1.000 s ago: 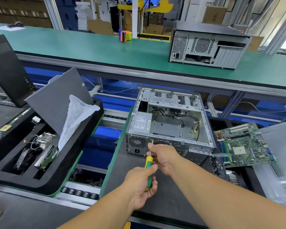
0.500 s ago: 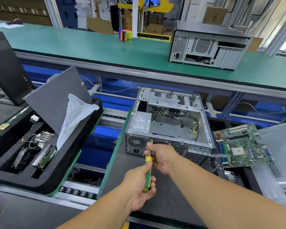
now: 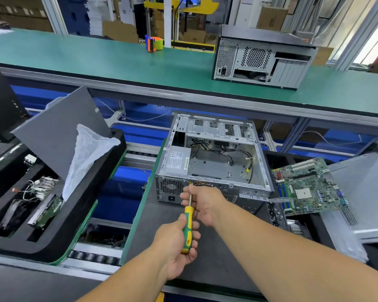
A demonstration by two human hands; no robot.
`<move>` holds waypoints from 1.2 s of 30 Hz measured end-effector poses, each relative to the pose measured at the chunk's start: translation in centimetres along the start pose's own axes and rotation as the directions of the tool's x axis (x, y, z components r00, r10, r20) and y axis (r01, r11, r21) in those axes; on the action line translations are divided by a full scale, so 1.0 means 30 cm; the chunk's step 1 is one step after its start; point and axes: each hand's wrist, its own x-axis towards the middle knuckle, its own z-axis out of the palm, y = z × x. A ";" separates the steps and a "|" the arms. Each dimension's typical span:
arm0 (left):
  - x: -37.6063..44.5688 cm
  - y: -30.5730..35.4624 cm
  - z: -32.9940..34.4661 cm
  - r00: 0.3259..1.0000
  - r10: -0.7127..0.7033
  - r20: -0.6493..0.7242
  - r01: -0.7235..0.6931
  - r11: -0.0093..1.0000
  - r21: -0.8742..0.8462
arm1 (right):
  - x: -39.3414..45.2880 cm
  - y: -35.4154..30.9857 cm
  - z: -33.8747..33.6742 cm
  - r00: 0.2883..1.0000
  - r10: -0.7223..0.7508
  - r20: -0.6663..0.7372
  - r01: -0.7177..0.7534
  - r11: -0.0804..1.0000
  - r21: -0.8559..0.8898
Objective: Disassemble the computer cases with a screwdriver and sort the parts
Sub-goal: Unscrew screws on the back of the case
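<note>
I hold the screwdriver (image 3: 187, 231) in my left hand (image 3: 177, 247), fingers curled round its green and yellow handle. My right hand (image 3: 202, 202) pinches the metal shaft higher up, steadying it. The tip points up at the near face of the open computer case (image 3: 214, 162), between the round fan grille and the second vent; whether it sits in a screw I cannot tell, my fingers hide it.

The case lies on its side on a dark grey pallet (image 3: 216, 262) with a green edge, close to the pallet's far end, its open side up. Inside, the power supply (image 3: 177, 160) with its white label fills the near left corner, and black cables (image 3: 234, 153) run loose over the bare metal floor.

Just right of the case, a green motherboard (image 3: 308, 186) rests tilted on a black tray, with a grey side panel (image 3: 367, 192) beyond it. At the left, another black foam tray (image 3: 100, 205) holds a leaning grey panel (image 3: 59, 129), a clear plastic bag (image 3: 85, 155) and small parts in its compartments. On the green bench (image 3: 96, 55) behind stands a second computer case (image 3: 262, 59), rear towards me, near its right end, and a tape dispenser (image 3: 154, 44) at the far edge.
</note>
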 end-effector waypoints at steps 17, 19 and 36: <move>0.005 -0.001 0.002 0.996 0.028 -0.080 -0.027 1.000 0.014 | -0.001 -0.007 -0.008 0.997 0.063 0.054 -0.070 0.986 0.149; 0.001 0.001 0.006 0.998 0.011 -0.066 -0.012 1.000 -0.012 | 0.002 -0.012 -0.008 0.996 0.071 0.052 -0.079 0.983 0.165; -0.007 0.007 0.010 0.996 -0.006 -0.092 0.008 1.000 0.022 | 0.011 -0.025 0.003 0.991 0.109 0.072 -0.125 0.951 0.283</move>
